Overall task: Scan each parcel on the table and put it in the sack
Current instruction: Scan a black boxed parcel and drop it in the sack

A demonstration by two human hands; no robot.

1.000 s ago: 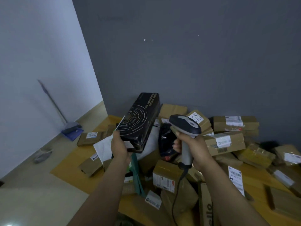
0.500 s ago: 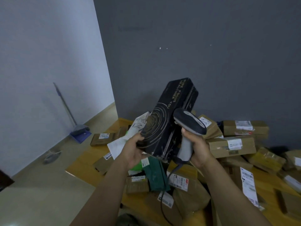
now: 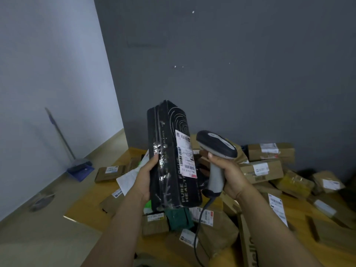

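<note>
My left hand (image 3: 145, 177) grips a long black box parcel (image 3: 170, 170) upright in front of me, with its white shipping label (image 3: 185, 154) turned towards the right. My right hand (image 3: 230, 176) holds a grey and black barcode scanner (image 3: 216, 149) by its handle, just right of the label, its head level with the label. The scanner's black cable (image 3: 198, 224) hangs down between my forearms. No sack is in view.
Several brown cardboard parcels (image 3: 261, 171) with white labels lie heaped on the wooden table (image 3: 86, 207) below my hands, along with a green packet (image 3: 179, 218) and a white bag (image 3: 128, 180). A broom and dustpan (image 3: 79, 168) lean on the left wall. Dark grey wall behind.
My left hand has turned the black box from tilted to upright, so its label now faces the scanner. My right hand with the scanner has stayed next to the box.
</note>
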